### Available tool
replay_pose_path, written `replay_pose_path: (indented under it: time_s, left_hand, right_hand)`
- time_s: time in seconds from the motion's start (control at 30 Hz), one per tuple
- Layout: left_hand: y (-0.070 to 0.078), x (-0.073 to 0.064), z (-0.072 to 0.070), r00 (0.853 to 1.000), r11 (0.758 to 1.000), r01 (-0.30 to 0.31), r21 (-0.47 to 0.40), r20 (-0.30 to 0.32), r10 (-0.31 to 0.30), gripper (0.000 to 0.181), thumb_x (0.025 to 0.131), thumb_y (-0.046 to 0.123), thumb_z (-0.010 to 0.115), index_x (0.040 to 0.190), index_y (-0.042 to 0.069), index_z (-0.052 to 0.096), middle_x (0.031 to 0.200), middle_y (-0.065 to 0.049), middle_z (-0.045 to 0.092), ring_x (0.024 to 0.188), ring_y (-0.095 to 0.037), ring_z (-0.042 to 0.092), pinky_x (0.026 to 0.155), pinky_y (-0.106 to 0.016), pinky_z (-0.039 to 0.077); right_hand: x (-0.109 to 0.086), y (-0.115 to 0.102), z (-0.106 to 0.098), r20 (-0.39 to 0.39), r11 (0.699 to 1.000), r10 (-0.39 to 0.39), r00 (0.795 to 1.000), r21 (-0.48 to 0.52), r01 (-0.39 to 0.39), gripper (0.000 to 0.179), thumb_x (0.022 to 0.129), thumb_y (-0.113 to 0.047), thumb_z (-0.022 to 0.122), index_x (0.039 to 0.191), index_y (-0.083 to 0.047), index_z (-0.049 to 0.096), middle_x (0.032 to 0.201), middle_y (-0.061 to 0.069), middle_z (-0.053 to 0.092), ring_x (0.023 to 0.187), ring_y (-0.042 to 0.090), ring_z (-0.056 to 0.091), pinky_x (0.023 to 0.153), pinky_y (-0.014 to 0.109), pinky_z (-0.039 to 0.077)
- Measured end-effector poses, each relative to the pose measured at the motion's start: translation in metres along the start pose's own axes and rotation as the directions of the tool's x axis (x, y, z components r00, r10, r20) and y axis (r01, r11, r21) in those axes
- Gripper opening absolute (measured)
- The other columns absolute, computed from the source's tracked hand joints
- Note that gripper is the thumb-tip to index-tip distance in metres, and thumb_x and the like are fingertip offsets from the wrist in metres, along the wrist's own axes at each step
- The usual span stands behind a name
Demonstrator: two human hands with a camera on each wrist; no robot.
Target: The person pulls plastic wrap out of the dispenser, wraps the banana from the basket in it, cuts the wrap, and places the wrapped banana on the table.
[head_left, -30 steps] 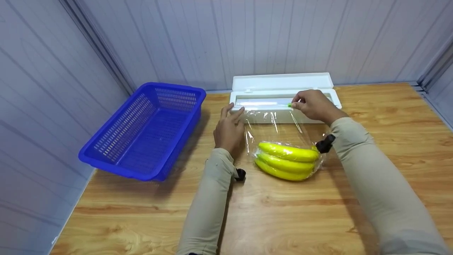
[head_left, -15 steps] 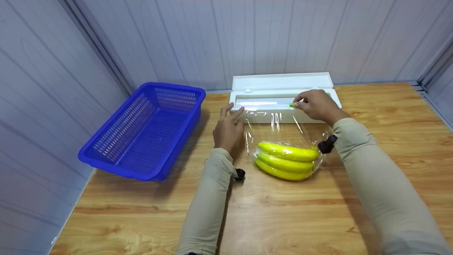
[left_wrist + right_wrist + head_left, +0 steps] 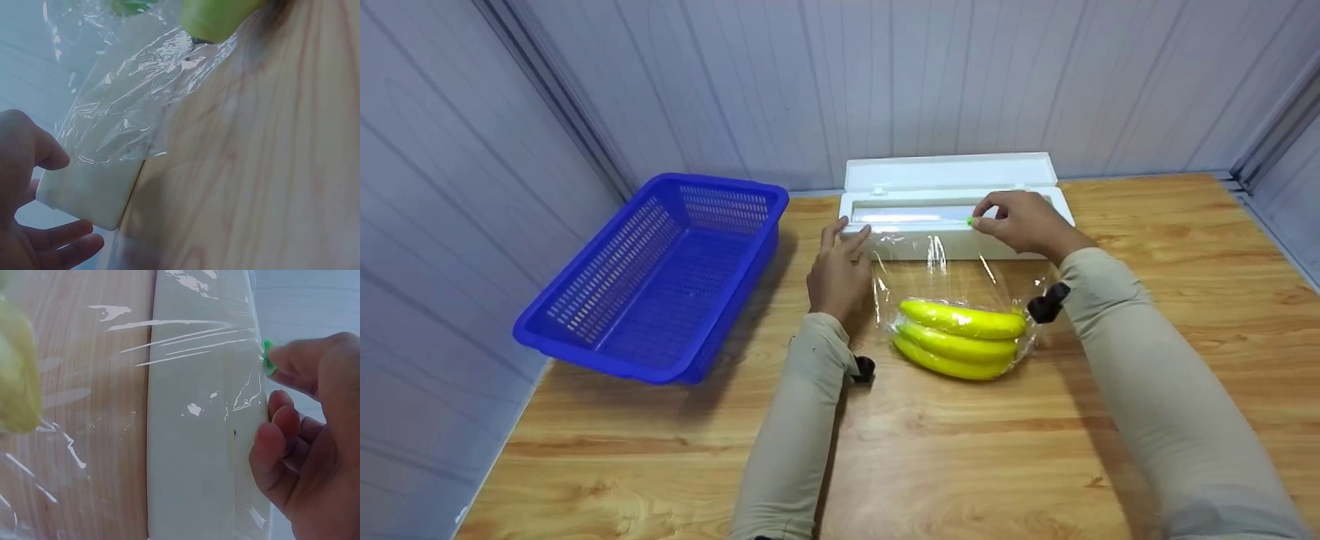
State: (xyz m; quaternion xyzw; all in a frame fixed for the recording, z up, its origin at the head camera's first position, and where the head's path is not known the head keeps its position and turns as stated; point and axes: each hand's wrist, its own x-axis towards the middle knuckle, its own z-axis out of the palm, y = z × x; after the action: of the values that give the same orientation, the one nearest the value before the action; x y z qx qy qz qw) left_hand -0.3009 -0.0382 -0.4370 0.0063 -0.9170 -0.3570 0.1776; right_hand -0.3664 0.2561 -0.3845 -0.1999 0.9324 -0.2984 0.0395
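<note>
A white cling film dispenser box (image 3: 958,193) stands with its lid raised near the back wall. Clear cling film (image 3: 934,255) runs from its front edge down to a bunch of yellow bananas (image 3: 960,337), which it wraps. My right hand (image 3: 1024,221) pinches a small green slide cutter (image 3: 971,221) between thumb and index finger, on the box's front edge. At the box's left front corner, my left hand (image 3: 838,274) touches the edge with spread fingers. The left wrist view shows its thumb (image 3: 50,149) by the film and its fingers beside the box end.
A blue plastic basket (image 3: 735,300) with slotted sides stands on the wooden table (image 3: 945,465), left of my left hand. Pale panelled walls (image 3: 930,82) close off the back and the left side.
The head view has shifted a little, so everything sits slightly further left in it. Both hands keep nearly the same places on the box; the slide cutter has barely moved along the edge.
</note>
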Motion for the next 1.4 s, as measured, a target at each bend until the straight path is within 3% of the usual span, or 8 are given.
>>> replay_pose_path:
  time_s: [0.23,0.37,0.63,0.93,1.2,1.4]
  left_hand:
    - [-0.004,0.0,-0.001,1.0,1.0,-0.012,-0.003,-0.008,0.012,0.047,0.092,0.014,0.064,0.135,0.031,0.064,0.154,0.005,0.041,0.061,-0.015,0.052,0.056,-0.035,0.047]
    - [-0.006,0.001,-0.001,1.0,1.0,-0.011,0.006,-0.015,0.011,0.046,0.092,0.015,0.064,0.135,0.031,0.064,0.154,0.006,0.041,0.064,-0.016,0.055,0.058,-0.035,0.048]
    - [-0.01,-0.001,0.001,1.0,0.999,-0.017,0.04,-0.02,0.017,0.047,0.092,0.017,0.063,0.136,0.034,0.063,0.154,0.008,0.042,0.084,-0.019,0.065,0.064,-0.039,0.051]
    - [-0.006,0.001,0.0,0.999,0.999,-0.028,0.044,-0.017,0.029,0.047,0.092,0.017,0.064,0.135,0.035,0.063,0.153,0.009,0.042,0.075,-0.017,0.062,0.061,-0.037,0.049]
    - [-0.008,0.001,-0.001,0.999,0.998,-0.046,0.046,-0.016,0.047,0.048,0.091,0.014,0.063,0.135,0.034,0.064,0.153,0.008,0.042,0.065,-0.018,0.056,0.056,-0.036,0.047]
    - [-0.009,0.0,0.0,0.999,0.998,-0.042,0.041,-0.018,0.043,0.048,0.091,0.014,0.064,0.135,0.034,0.063,0.153,0.009,0.042,0.067,-0.016,0.058,0.057,-0.035,0.048]
  right_hand:
    - [0.004,-0.003,0.003,0.025,0.998,0.041,0.999,0.043,-0.042,0.036,0.099,-0.041,0.062,0.123,-0.015,0.071,0.105,0.016,0.066,0.058,0.02,0.055,0.053,0.034,0.048]
    - [0.007,-0.002,0.007,0.002,0.998,0.027,1.0,0.048,-0.027,0.032,0.101,-0.037,0.061,0.119,-0.013,0.072,0.112,0.016,0.068,0.057,0.021,0.056,0.054,0.034,0.048]
    - [0.005,0.003,0.011,-0.078,0.998,-0.036,0.996,0.054,0.04,0.023,0.101,-0.027,0.063,0.107,-0.008,0.074,0.106,0.014,0.07,0.081,0.025,0.057,0.071,0.041,0.045]
    - [0.0,0.004,0.003,-0.082,0.996,-0.018,0.997,0.088,0.025,0.02,0.099,-0.024,0.065,0.103,-0.008,0.075,0.083,0.011,0.069,0.052,0.014,0.051,0.052,0.033,0.044]
    - [-0.002,0.005,0.0,-0.066,0.999,-0.033,0.997,0.014,0.034,0.023,0.101,-0.024,0.061,0.107,-0.005,0.073,0.096,0.014,0.07,0.082,0.025,0.058,0.072,0.041,0.044]
    - [-0.007,0.002,-0.001,-0.073,1.0,-0.018,0.997,-0.012,0.017,0.023,0.101,-0.023,0.061,0.107,-0.005,0.074,0.096,0.013,0.07,0.081,0.026,0.059,0.07,0.042,0.045]
